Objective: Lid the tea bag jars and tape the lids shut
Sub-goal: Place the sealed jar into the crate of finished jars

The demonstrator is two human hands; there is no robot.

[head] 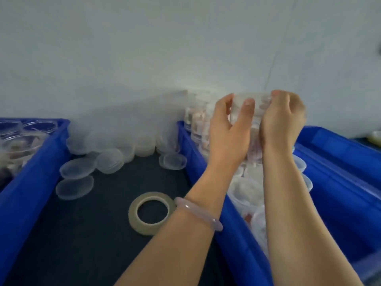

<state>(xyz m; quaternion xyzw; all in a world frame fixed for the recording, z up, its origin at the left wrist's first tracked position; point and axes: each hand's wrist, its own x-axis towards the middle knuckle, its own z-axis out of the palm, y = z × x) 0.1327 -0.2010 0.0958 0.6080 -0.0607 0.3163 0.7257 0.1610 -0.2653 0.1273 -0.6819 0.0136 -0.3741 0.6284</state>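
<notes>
**A:** Where's the jar (252, 109)?

**B:** Held up over the right-hand blue bin (195, 153), between both hands. The left hand (228, 129) has its thumb and fingers curled round the jar's wall, and the right hand (282, 120) has its fingers curled over the rim.

**A:** Which way does it point?

**B:** Its long axis looks roughly upright, mouth end up by the fingertips. Blur hides whether a lid is seated.

**A:** What could go wrong?

**B:** Clear plastic is likely slick — a lid pressed on crooked could pop off, or the jar could drop among the other jars (245, 188) below. The tape roll (151, 212) lies on the table (92, 234), well apart from the hands, so one hand must let go to fetch it.
</notes>
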